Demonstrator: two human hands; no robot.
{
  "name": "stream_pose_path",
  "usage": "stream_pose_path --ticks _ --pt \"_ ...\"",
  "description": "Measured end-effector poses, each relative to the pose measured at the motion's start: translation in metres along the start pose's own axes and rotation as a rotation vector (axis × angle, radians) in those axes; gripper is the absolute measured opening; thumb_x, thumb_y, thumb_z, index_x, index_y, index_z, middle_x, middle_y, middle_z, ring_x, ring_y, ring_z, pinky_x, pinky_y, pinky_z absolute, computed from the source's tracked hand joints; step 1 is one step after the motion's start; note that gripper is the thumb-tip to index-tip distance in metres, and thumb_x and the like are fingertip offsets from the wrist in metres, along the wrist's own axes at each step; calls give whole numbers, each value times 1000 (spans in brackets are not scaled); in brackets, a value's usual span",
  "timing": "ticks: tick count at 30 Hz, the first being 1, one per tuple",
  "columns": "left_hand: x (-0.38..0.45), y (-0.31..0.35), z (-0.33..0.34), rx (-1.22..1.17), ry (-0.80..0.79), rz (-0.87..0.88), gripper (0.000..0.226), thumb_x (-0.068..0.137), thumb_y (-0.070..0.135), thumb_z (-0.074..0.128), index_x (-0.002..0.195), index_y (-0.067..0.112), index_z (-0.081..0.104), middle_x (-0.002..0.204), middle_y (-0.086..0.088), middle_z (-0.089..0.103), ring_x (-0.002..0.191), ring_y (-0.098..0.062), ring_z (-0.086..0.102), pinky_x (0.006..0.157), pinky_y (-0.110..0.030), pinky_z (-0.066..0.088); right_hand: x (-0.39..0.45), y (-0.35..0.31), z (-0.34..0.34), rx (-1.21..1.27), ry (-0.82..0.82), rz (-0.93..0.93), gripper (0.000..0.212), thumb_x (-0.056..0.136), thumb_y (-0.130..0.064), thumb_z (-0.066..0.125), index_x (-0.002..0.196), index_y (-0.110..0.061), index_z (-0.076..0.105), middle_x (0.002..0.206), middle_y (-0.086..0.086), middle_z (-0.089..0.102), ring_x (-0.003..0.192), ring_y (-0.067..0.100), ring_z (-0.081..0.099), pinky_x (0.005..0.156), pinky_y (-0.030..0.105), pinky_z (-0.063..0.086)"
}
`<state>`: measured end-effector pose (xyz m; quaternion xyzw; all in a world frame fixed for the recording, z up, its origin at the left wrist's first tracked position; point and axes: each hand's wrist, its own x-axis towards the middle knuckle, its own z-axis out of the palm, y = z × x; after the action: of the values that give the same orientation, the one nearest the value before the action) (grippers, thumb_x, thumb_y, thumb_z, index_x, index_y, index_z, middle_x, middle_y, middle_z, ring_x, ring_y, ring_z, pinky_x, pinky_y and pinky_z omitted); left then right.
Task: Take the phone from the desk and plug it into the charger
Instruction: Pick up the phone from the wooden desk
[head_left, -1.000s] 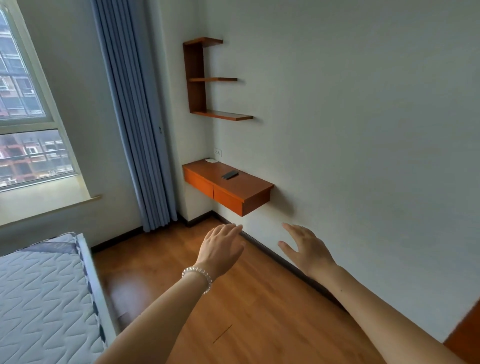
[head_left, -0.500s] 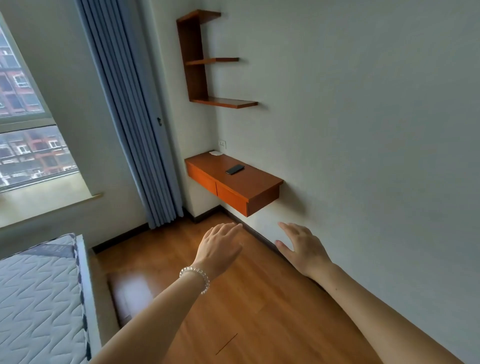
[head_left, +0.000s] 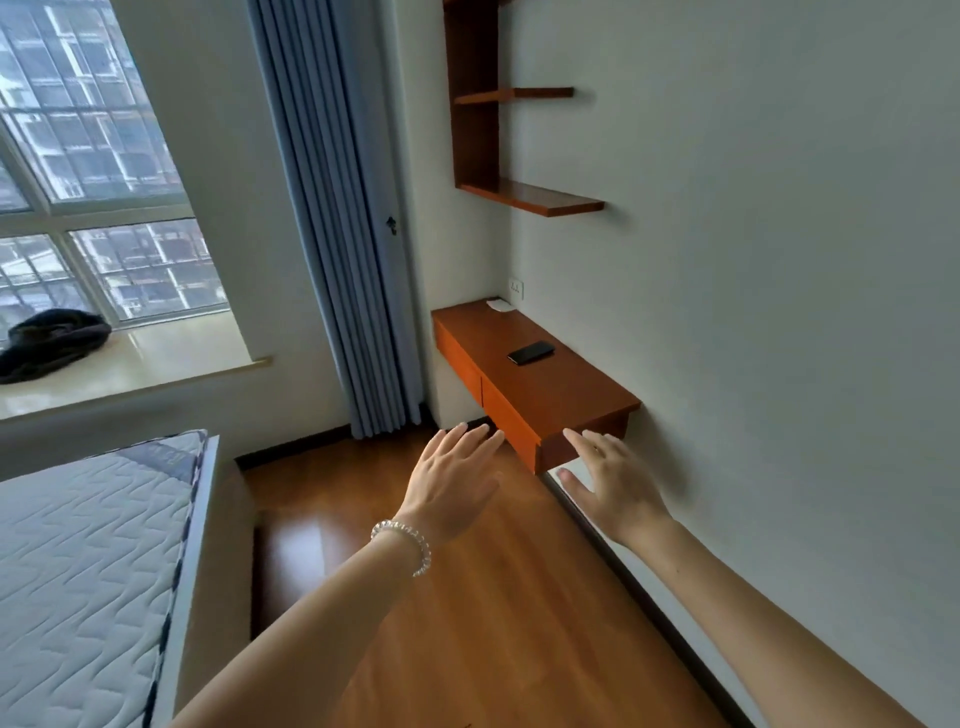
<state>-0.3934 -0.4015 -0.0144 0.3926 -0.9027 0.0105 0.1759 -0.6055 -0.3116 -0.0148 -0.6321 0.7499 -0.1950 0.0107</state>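
Observation:
A black phone (head_left: 530, 353) lies flat on the orange wall-mounted desk (head_left: 566, 395), near its middle. At the desk's far end a small white object (head_left: 500, 304) lies below a white wall socket (head_left: 516, 287); it may be the charger. My left hand (head_left: 452, 480), with a bead bracelet on the wrist, is stretched forward, palm down, fingers apart, holding nothing. My right hand (head_left: 613, 480) is also empty and spread, just short of the desk's near corner. Both hands are well short of the phone.
Wooden shelves (head_left: 519, 192) hang on the wall above the desk. A blue-grey curtain (head_left: 343, 234) hangs left of it. A mattress (head_left: 78, 561) fills the lower left. A dark garment (head_left: 52, 340) lies on the window sill. Wooden floor runs between bed and wall.
The view has closed in on the desk, which now looks larger and nearer. Both hands stay outstretched and empty, now reaching the desk's near corner.

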Motion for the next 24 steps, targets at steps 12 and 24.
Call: stream_pose_path --ticks 12,24 --pt "97 -118 61 8 -68 -51 54 95 47 35 146 33 23 156 8 24 146 -17 12 120 -42 7 153 0 84 43 -47 -57 57 94 -52 36 145 -25 32 150 1 40 139 23 34 110 44 38" --pt "252 -259 68 -58 -9 11 54 93 50 32 144 35 25 154 7 30 145 -17 15 120 -41 8 335 -25 116 36 21 28 59 94 -56 30 145 -27 31 151 0 39 139 22 35 109 46 40"
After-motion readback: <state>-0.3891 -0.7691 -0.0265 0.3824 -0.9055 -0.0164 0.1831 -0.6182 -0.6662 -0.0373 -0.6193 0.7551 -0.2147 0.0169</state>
